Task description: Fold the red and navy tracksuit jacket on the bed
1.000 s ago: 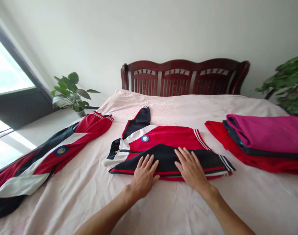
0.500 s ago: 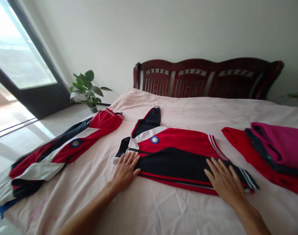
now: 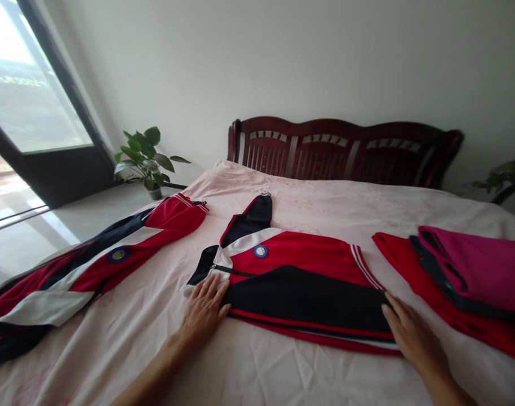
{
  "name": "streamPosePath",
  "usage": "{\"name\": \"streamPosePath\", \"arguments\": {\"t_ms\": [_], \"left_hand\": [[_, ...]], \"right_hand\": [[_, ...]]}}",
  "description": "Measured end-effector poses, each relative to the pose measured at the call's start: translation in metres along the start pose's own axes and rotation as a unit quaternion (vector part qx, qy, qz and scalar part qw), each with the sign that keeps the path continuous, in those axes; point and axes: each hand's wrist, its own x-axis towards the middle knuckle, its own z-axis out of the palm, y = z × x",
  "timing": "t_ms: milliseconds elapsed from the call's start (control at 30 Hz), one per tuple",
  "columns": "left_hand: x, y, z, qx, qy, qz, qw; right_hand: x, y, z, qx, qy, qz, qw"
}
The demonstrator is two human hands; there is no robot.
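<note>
Jacket [image 3: 300,282] badge [image 3: 260,251] unreadable; hands flat on it.

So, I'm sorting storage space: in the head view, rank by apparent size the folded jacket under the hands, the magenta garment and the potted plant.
1. folded jacket
2. magenta garment, partly cut off, so unsure
3. potted plant, farther away
</note>
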Motion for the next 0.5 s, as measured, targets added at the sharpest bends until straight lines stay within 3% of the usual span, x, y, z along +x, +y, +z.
{"name": "streamPosePath", "arguments": {"t_ms": [167, 267, 367, 500], "left_hand": [[0.007, 0.005, -0.016, -0.056, -0.016, -0.036, 0.998], [0.022, 0.009, -0.032, -0.093, -0.028, -0.092, 0.991], [0.044, 0.014, -0.041, -0.102, 0.009, -0.131, 0.986], [0.071, 0.033, -0.038, -0.141, 0.031, -0.058, 0.988]], "right_hand": [[-0.001, 0.023, 0.006, 0.054, 0.018, 0.096, 0.994], [-0.003, 0.026, 0.007, 0.069, 0.018, 0.112, 0.991], [-0.004, 0.02, 0.004, 0.065, 0.009, 0.134, 0.989], [-0.003, 0.011, -0.001, 0.058, -0.015, 0.158, 0.986]]}}
